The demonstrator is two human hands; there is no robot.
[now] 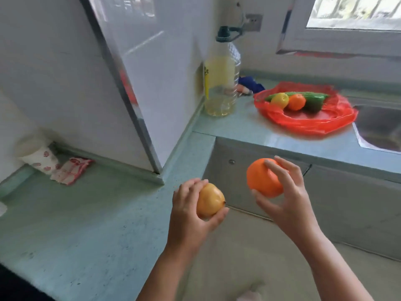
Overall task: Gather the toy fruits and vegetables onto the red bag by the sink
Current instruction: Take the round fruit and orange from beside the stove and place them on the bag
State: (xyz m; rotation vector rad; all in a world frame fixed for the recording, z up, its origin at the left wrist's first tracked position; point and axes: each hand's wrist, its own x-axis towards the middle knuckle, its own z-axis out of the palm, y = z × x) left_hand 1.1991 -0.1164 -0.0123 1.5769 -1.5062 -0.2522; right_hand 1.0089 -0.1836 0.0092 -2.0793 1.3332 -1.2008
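Observation:
My left hand (191, 205) grips a yellow-orange toy fruit (210, 199) in mid-air, just off the corner of the green counter. My right hand (286, 192) grips a toy orange (260, 178) in front of the cabinet below the counter. Farther back, the red bag (308, 120) lies spread on the counter beside the sink (382, 127). On it rest a yellow toy lemon (280, 100), a small toy orange (296, 102) and green toy vegetables (314, 102).
A large oil bottle (222, 83) stands left of the red bag, with a blue cloth (251, 84) behind it. A white fridge (121, 72) rises at the counter's inner corner. A patterned rag (69, 170) and a cup (40, 158) lie on the left counter (86, 224).

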